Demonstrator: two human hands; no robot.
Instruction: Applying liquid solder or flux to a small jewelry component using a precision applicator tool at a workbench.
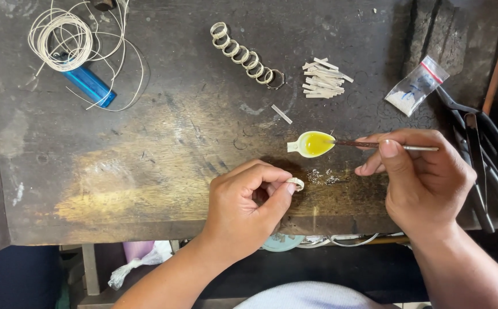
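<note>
Left hand (247, 207): pinches a small silver ring (296, 183) between thumb and forefinger.
Right hand (418, 171): fingers pressed on a thin brush (386, 145), its tip in the small spoon (310, 143) of yellow liquid, just above the pinch.
Risk: a nudge could tip the spoon; the ring may slip.

A small clear plastic bag (416, 86) of white powder lies at the bench's upper right.

Wire coil (60, 39), blue lighter (90, 86), ring row (244, 55), metal strips (324, 78)
</note>
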